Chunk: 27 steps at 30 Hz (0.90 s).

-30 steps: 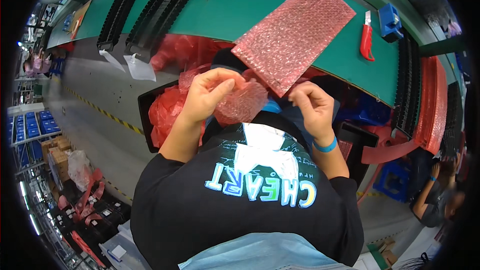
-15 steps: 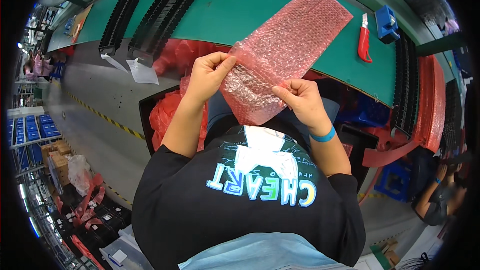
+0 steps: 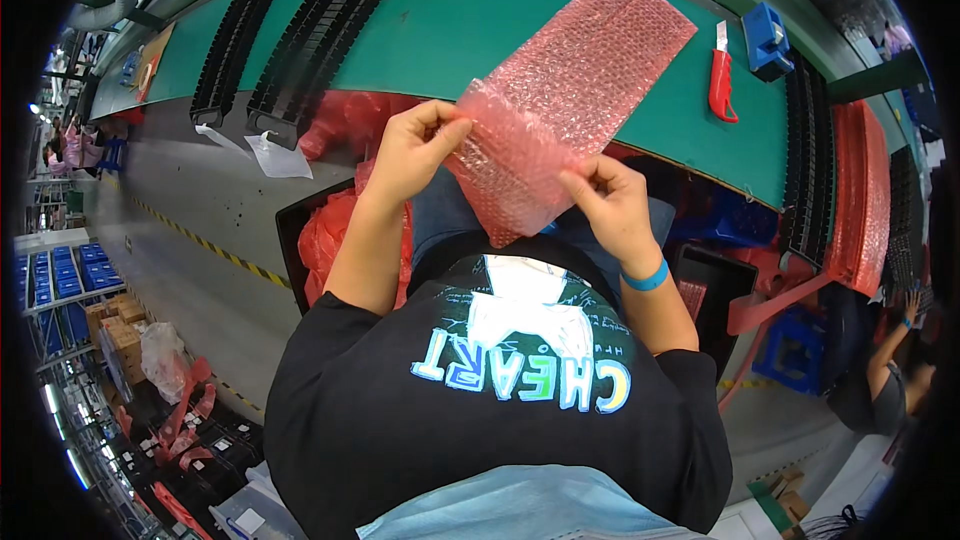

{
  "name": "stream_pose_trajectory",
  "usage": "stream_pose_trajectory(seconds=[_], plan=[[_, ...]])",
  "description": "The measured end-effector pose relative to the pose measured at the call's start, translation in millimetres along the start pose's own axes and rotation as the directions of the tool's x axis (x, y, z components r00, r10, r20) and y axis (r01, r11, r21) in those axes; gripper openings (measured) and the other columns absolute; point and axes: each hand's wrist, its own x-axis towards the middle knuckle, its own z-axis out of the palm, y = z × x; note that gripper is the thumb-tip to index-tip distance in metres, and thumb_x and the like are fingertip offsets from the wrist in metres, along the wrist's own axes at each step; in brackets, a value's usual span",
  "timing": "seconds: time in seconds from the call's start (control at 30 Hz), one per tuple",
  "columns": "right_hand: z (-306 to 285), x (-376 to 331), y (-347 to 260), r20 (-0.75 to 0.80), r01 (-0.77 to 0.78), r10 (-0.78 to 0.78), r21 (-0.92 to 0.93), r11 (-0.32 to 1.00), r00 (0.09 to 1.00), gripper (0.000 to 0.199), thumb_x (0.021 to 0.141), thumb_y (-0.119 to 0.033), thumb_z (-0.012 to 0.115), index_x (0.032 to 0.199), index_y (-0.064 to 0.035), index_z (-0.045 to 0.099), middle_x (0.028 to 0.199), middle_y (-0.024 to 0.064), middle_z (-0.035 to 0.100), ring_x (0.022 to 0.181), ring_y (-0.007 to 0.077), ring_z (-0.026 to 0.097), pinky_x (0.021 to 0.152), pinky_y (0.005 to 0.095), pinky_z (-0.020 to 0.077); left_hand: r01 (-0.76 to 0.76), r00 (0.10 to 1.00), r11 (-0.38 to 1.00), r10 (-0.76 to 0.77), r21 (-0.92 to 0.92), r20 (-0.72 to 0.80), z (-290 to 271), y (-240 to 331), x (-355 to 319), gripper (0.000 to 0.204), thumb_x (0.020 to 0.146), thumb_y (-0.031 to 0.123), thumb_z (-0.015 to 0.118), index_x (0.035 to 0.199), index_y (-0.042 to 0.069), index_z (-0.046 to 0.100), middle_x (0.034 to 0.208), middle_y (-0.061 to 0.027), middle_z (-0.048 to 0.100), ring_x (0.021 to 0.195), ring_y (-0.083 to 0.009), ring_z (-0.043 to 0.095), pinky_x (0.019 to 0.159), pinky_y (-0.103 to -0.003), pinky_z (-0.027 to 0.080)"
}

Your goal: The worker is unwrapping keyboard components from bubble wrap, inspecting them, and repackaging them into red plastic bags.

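Note:
A pink bubble-wrap bag [image 3: 610,50] lies with its far part on the green workbench [image 3: 450,25], and its near end hangs over the front edge above my lap. My left hand [image 3: 415,152] pinches the bag's left edge between thumb and bent fingers. On the other side, my right hand [image 3: 617,202], with a blue band at the wrist, pinches its right edge. Between the two hands the film is loose and creased, with a flap standing up. I cannot tell whether anything is inside the bag.
A red-handled knife [image 3: 721,85] lies on the bench beside a blue tape dispenser [image 3: 767,40]. Black slatted rails [image 3: 330,35] cross the bench on the left. A bubble-wrap roll [image 3: 858,195] stands at right, near a co-worker [image 3: 885,380]. Below the bench, a black bin holds red bags [image 3: 328,240].
The creased film between my hands has shifted, and its flap now spreads toward my right hand. Both hands keep their pinch. The co-worker's arm at the right has risen.

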Motion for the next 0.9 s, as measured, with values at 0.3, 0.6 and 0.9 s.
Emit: stream_pose_trajectory(seconds=[0.3,0.6,0.9], plan=[[8.0,-15.2,-7.0,0.549,0.336,-0.296,0.029,0.941,0.782,0.019,0.082,-0.006,0.072,0.101,-0.0045,0.072,0.093,0.0065,0.069,0.076,0.015,0.058,0.067,0.0267,0.0466,-0.194,0.948,0.482,0.317,-0.854,-0.037,-43.1,41.2,-48.8,0.016,0.092,0.027,0.067,0.095,0.014,0.058,0.079,-0.0005,0.06,0.076,-0.017,0.058,0.085,-0.036,0.044],[38.1,16.3,106.3,0.44,-0.126,0.313,-0.404,0.906,0.841,0.051,0.085,-0.016,0.071,0.134,-0.0089,0.057,0.137,0.0168,0.056,0.12,0.0367,0.058,0.101,0.0408,0.0463,-0.376,0.6,0.3,0.8,-0.877,0.016,-233.8,116.9,-170.4,0.018,0.094,0.022,0.065,0.107,0.01,0.063,0.08,-0.003,0.066,0.064,-0.0137,0.063,0.065,-0.028,0.054],[43.4,79.5,327.4,0.422,0.205,0.119,-0.644,0.737,0.899,0.06,0.081,-0.011,0.064,0.14,-0.0082,0.052,0.136,0.0188,0.058,0.121,0.0358,0.057,0.103,0.0389,0.0453,-0.394,0.613,-0.038,0.734,-0.918,-0.293,-350.3,59.5,-328.8,0.021,0.096,0.025,0.058,0.098,0.006,0.066,0.077,-0.0056,0.064,0.062,-0.0156,0.06,0.064,-0.033,0.054]])
